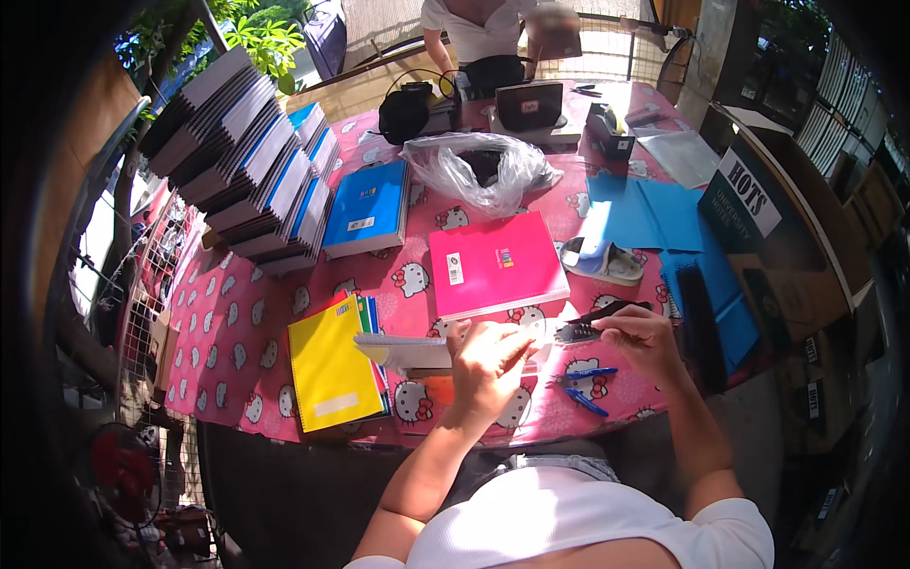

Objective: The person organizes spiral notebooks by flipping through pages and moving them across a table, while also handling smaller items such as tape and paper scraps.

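Head view, left hand [488, 365] grip pressing thin white notebook [406, 351], right hand [643, 339] grip pinching black stapler [592, 322]

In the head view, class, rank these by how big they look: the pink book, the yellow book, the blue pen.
1. Pink book
2. Yellow book, close behind, and nearer the camera, so unsure
3. Blue pen

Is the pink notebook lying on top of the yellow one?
No, the pink notebook lies flat on the tablecloth, apart from the yellow notebook.
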Available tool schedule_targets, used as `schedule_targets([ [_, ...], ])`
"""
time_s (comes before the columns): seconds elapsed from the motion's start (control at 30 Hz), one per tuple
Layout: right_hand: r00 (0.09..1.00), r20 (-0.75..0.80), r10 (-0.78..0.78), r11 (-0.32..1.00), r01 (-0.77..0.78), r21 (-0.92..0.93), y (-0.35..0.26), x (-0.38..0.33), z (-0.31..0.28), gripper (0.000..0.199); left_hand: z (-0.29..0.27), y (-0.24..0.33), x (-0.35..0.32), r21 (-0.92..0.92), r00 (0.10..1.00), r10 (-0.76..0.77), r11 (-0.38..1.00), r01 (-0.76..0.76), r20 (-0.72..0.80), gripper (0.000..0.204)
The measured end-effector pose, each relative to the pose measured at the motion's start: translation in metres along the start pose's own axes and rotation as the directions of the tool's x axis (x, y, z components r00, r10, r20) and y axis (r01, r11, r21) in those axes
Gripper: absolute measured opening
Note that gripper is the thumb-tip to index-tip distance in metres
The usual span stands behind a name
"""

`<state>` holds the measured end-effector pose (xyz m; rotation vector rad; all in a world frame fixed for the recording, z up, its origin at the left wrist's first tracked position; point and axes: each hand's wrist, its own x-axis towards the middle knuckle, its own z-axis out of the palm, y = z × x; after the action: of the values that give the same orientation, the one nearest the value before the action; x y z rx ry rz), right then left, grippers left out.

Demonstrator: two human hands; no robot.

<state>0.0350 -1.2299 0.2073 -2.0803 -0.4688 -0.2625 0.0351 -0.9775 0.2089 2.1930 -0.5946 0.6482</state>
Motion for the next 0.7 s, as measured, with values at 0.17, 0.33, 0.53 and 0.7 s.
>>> schedule_targets([
  [0.17,0.986,-0.082,-0.145,0.989,0.141,-0.047,-0.027,-0.001,0.023,0.019,0.002,0.001,0.0,0.026,0.999,0.047,0.999,-0.048,0.026,0.015],
  [0.33,0.998,0.002,-0.064,0.998,0.064,0.015,-0.033,0.017,0.023,0.019,0.003,0.001,-0.008,-0.02,1.0,-0.007,1.0,0.007,-0.026,0.017],
  [0.53,0.969,0.245,0.004,0.981,-0.052,0.189,-0.031,0.026,0.024,0.015,-0.003,0.01,-0.008,-0.042,1.0,-0.001,0.999,0.001,0.008,0.021],
  [0.7,0.937,0.343,-0.065,0.995,0.036,0.089,-0.028,0.024,0.024,0.025,-0.001,0.006,-0.014,-0.085,1.0,0.005,0.996,-0.005,0.004,0.026],
])
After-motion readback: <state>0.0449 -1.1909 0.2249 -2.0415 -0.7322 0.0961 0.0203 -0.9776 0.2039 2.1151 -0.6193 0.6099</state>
